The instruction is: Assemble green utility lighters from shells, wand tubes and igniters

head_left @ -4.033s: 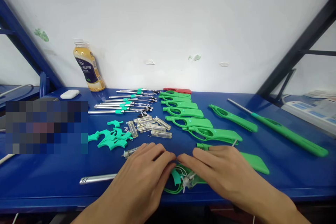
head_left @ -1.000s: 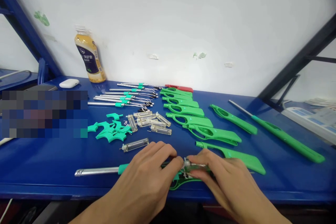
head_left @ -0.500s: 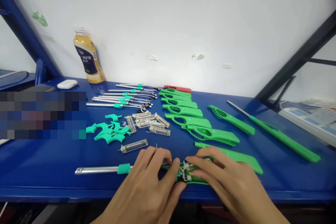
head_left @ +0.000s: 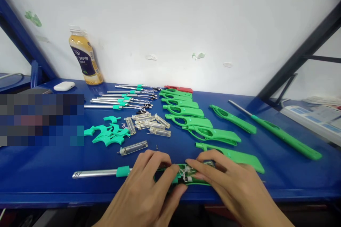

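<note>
Left hand (head_left: 147, 181) grips a hollow green plastic shell (head_left: 200, 183); right hand (head_left: 230, 177) pinches its clear tank (head_left: 190, 170). Smooth metal tube (head_left: 96, 173) projects leftward, blue tabletop (head_left: 48, 170) separating it from the front edge (head_left: 66, 198).

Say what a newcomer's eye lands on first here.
Probably the yellow bottle standing at the back left, in front of the white wall. Next, the lone red casing at the far end of the row of green casings. Then, front centre, the left hand on an open green casing and the right hand holding a clear cylinder.
</note>
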Demonstrator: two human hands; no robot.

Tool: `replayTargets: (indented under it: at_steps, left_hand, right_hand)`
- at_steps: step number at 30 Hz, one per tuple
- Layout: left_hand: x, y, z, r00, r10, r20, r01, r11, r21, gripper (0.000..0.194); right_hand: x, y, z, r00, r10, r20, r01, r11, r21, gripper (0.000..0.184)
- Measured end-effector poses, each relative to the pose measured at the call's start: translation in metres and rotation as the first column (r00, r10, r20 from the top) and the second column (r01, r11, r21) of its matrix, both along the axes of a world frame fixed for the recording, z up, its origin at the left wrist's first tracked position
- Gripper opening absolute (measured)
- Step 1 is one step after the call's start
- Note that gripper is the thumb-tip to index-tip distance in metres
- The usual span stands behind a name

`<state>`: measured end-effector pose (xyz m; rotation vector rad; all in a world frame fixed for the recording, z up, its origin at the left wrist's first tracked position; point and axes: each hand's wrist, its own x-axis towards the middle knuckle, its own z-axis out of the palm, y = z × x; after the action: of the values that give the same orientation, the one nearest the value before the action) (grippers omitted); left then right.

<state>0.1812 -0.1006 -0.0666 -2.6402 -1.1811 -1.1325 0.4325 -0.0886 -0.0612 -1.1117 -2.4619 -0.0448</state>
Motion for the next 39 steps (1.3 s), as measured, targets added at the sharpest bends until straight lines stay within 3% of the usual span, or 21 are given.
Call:
replayTargets:
  at_steps: [11, 20, 29, 39]
  left_hand:
    - [-0.001, 0.0, 0.003, 1.0, -0.021, -0.021, 0.019, 0.998, -0.062, 0.009]
    - [0.002, 0.004, 0.006, 0.998, -0.053, 0.02, 0.053, 0.999, 0.011, 0.015]
    - [-0.003, 0.008, 0.005, 0.998, -0.067, -0.015, 0.068, 0.995, 0.076, 0.022]
    - [-0.006, 0.006, 0.012, 0.996, -0.086, -0.022, 0.088, 0.992, 0.093, 0.025]
  right_hand:
    - [-0.003, -0.001, 0.007, 1.0, -0.003, -0.015, 0.003, 1.0, -0.024, 0.047]
    - [-0.003, -0.002, 0.007, 1.0, 0.004, 0.02, -0.004, 1.0, -0.022, 0.05]
    - [0.0, -0.004, 0.012, 0.994, -0.013, 0.112, 0.017, 0.999, -0.032, 0.074]
    - [0.005, -0.007, 0.009, 0.999, 0.025, 0.048, -0.021, 0.997, -0.078, 0.063]
